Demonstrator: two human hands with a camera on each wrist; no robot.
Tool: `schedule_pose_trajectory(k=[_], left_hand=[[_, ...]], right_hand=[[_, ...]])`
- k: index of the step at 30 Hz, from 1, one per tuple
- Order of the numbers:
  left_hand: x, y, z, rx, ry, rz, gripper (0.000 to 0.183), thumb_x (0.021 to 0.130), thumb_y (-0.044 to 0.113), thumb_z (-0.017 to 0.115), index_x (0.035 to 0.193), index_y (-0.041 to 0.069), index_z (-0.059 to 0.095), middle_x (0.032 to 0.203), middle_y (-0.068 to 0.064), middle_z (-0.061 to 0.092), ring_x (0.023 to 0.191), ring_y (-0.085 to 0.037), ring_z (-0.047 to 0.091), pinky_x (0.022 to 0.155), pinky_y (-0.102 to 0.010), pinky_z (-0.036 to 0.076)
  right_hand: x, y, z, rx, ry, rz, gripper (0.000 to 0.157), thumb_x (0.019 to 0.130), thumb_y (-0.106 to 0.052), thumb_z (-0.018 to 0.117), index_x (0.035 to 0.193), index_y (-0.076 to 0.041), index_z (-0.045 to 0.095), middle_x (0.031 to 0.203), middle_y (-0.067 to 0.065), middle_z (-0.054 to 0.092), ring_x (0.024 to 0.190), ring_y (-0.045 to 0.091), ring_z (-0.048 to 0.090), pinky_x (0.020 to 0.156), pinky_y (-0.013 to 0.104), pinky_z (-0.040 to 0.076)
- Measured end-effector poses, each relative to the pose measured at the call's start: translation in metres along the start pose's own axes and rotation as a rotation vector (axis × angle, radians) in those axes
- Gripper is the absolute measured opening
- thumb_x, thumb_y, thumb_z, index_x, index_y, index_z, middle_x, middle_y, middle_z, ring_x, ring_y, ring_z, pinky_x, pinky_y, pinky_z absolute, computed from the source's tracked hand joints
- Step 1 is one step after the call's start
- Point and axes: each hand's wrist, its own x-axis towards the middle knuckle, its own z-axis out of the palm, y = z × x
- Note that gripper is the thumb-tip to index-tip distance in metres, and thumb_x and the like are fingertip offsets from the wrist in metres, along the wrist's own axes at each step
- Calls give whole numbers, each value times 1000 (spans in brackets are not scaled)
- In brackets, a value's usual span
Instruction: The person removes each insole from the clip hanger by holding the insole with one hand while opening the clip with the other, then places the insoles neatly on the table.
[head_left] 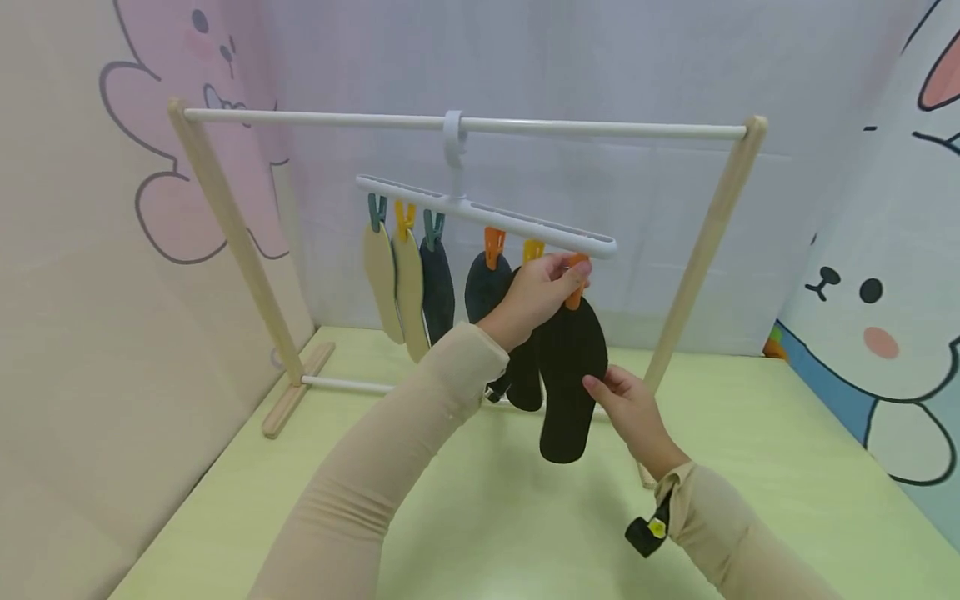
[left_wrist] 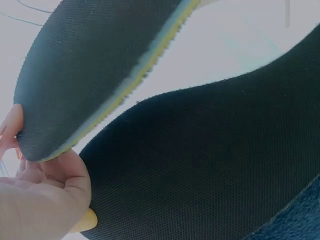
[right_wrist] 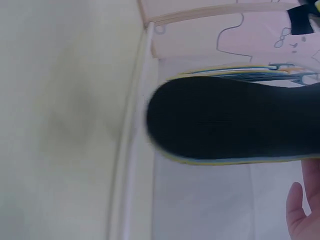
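Observation:
Under the right end of the white hanger [head_left: 540,227], my left hand [head_left: 536,296] pinches an orange clothespin [head_left: 574,298]. A black insole [head_left: 573,375] hangs heel down from it. In the left wrist view, my left hand [left_wrist: 55,195] is around the insole's top end [left_wrist: 95,75], beside a second black insole [left_wrist: 210,150] whose yellow clip [left_wrist: 86,221] shows below. My right hand [head_left: 637,417] is at the held insole's right edge, thumb overlapping it. In the right wrist view, that thumb stands apart from the edge, while a finger runs behind the insole [right_wrist: 225,120].
A wooden-legged rack [head_left: 712,233] carries the hanger by its hook [head_left: 453,137] on the top bar [head_left: 315,119]. More insoles hang at left, including a beige one [head_left: 409,292] and a dark one [head_left: 438,287]. A low crossbar [head_left: 348,385] runs behind, above the pale green tabletop [head_left: 465,517].

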Motion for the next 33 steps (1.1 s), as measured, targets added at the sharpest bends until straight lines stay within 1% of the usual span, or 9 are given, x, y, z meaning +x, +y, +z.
schedule_pose_trajectory(k=[4, 6, 8, 13, 16, 21, 23, 28, 33], left_hand=[[2, 0, 2, -7, 21, -16, 32, 100, 21, 53, 120, -3, 58, 105, -15, 64, 96, -22, 59, 81, -23, 47], [3, -1, 2, -13, 32, -30, 31, 100, 22, 53, 118, -3, 58, 103, -14, 64, 92, -21, 59, 79, -23, 47], [4, 0, 2, -24, 38, -47, 31, 100, 22, 53, 117, -3, 57, 102, -13, 65, 94, -21, 59, 80, -23, 47], [6, 2, 1, -60, 35, -83, 33, 100, 22, 53, 119, -3, 55, 102, -15, 66, 104, -28, 60, 88, -27, 47], [7, 2, 0, -46, 26, -103, 36, 99, 23, 55, 126, -1, 55, 99, -17, 67, 100, -25, 62, 94, -31, 44], [5, -1, 3, -22, 19, -85, 34, 99, 22, 56, 126, 2, 59, 100, -20, 68, 99, -25, 62, 92, -30, 44], [3, -2, 4, -32, 29, -76, 33, 98, 22, 56, 123, 1, 61, 100, -19, 68, 98, -24, 62, 89, -28, 45], [1, 0, 7, -89, 50, -57, 32, 98, 21, 56, 120, -2, 63, 104, -19, 66, 86, -14, 55, 82, -24, 45], [1, 2, 8, -128, 58, -33, 33, 98, 19, 56, 122, -3, 62, 111, -20, 65, 87, -12, 55, 79, -22, 44]], right_hand=[[11, -18, -1, 10, 27, -49, 23, 95, -5, 58, 102, 17, 59, 72, -14, 60, 71, 4, 54, 70, 20, 44], [16, -25, 0, 22, 34, -50, 26, 96, -8, 58, 105, 16, 59, 74, -14, 61, 74, 4, 56, 73, 20, 45], [19, -31, 2, 42, 36, -40, 28, 96, -11, 58, 107, 15, 59, 75, -13, 62, 75, 4, 57, 74, 20, 46], [22, -35, 3, 63, 40, -41, 28, 96, -11, 58, 108, 15, 59, 75, -13, 63, 75, 4, 58, 74, 20, 46], [20, -33, 5, 60, 37, -67, 26, 96, -7, 58, 106, 17, 59, 73, -14, 63, 72, 4, 58, 71, 20, 46], [16, -30, 7, 60, 30, -86, 23, 95, -4, 58, 101, 18, 59, 71, -14, 63, 70, 4, 58, 69, 20, 46], [15, -30, 6, 63, 30, -83, 23, 95, -4, 58, 101, 19, 59, 71, -14, 63, 70, 4, 58, 70, 20, 47], [14, -32, 4, 68, 34, -86, 24, 96, -3, 56, 106, 20, 57, 73, -17, 64, 73, 2, 60, 72, 19, 47], [16, -33, 2, 79, 42, -92, 25, 96, -1, 56, 107, 21, 56, 74, -18, 65, 74, 2, 61, 73, 19, 48]])
